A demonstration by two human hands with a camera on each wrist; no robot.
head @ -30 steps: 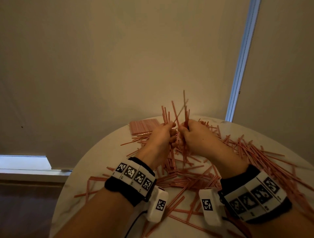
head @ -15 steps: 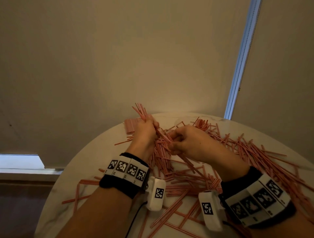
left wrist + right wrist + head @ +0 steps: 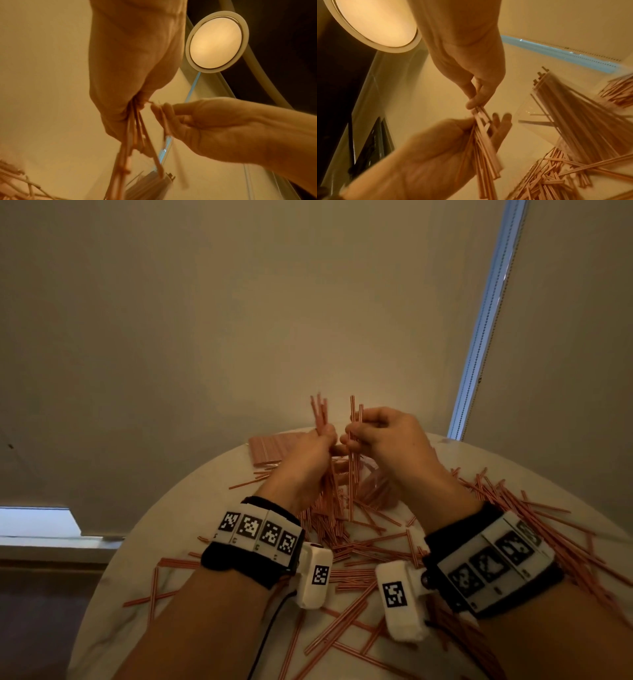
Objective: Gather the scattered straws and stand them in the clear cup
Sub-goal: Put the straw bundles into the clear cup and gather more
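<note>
The left hand (image 3: 308, 453) grips a small bunch of straws (image 3: 320, 414) standing up, and its fingers (image 3: 502, 121) are curled round them. The right hand (image 3: 383, 436) pinches a few more straws (image 3: 352, 419) just beside it. Many loose straws (image 3: 534, 518) lie all over the round table (image 3: 212, 494). The clear cup (image 3: 544, 117) sits behind the hands and already has straws in it. The straws are thin and smooth, so some could slip out when the two bunches are put together. If the ends are not even, some may miss the cup. A bump could tip the cup over.
</note>
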